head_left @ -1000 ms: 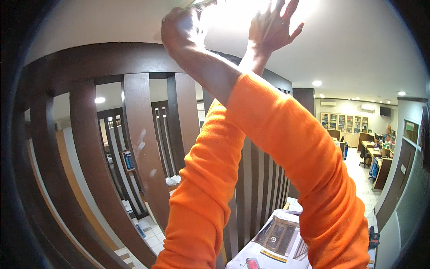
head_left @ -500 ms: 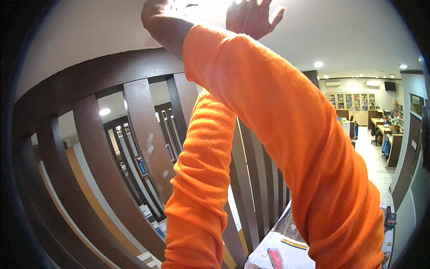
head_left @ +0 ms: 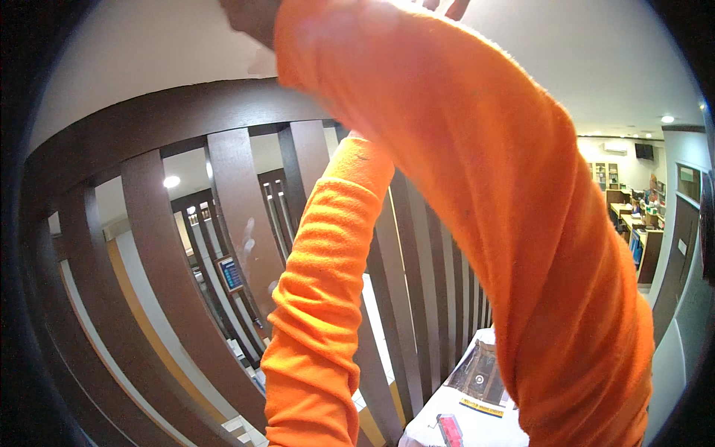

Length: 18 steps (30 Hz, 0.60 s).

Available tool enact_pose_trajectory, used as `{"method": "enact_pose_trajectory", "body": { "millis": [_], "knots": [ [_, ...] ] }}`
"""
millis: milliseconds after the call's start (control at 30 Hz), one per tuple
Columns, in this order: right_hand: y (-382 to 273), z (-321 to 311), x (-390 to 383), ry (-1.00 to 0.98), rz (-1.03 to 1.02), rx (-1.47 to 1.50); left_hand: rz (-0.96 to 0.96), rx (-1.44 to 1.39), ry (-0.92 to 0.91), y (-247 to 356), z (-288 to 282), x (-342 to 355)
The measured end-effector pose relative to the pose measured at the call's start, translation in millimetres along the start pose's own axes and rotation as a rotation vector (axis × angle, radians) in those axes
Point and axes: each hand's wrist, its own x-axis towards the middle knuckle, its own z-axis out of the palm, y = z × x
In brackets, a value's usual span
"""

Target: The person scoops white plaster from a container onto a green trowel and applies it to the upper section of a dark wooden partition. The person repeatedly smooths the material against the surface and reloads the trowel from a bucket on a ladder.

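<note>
Both arms are raised and crossed in orange long sleeves, the right sleeve [head_left: 447, 164] passing in front of the left sleeve [head_left: 320, 290]. At the upper left, only the wrist and heel of my right hand [head_left: 253, 18] show. Its fingers are beyond the top edge, so whatever they do is hidden. My left hand [head_left: 456, 9] is mostly behind the right sleeve and cut off by the top edge. A finger or two stick out apart there, close to the white ceiling [head_left: 566, 52]. Nothing held can be seen in either hand.
A dark brown slatted partition [head_left: 223, 100] spans the left and middle. Below right is a white-covered surface [head_left: 424, 417] with a printed picture. An office with desks [head_left: 648, 242] lies at the far right, near a dark door [head_left: 676, 246].
Both hands have gone higher, mostly out past the top edge. The right sleeve now fills more of the view, and the scene has shifted slightly.
</note>
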Motion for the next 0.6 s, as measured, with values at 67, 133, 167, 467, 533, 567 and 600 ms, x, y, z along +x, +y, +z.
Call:
{"method": "enact_pose_trajectory", "body": {
  "millis": [67, 133, 167, 467, 533, 567, 600],
  "knots": [
    [-22, -10, -3, 0.079, -0.014, 0.231, -0.003, 0.0, -0.057, -4, -12, 0],
    [-37, -16, -6, 0.14, -0.033, 0.438, -0.019, -0.032, -0.112, -2, -20, 7],
    [-37, -10, -6, 0.15, -0.032, 0.488, -0.05, -0.093, -0.169, 9, -20, 11],
    [-1, 29, -10, -0.111, -0.087, -0.21, 0.043, 0.031, 0.027, 2, 15, 0],
    [6, 28, 0, -0.218, -0.11, -0.355, 0.047, 0.035, 0.033, -2, 11, -5],
    [8, 27, 5, -0.275, -0.124, -0.415, 0.048, 0.038, 0.032, -4, 11, -10],
    [9, 25, 11, -0.331, -0.142, -0.469, 0.048, 0.043, 0.033, -6, 9, -13]
  ]
}}
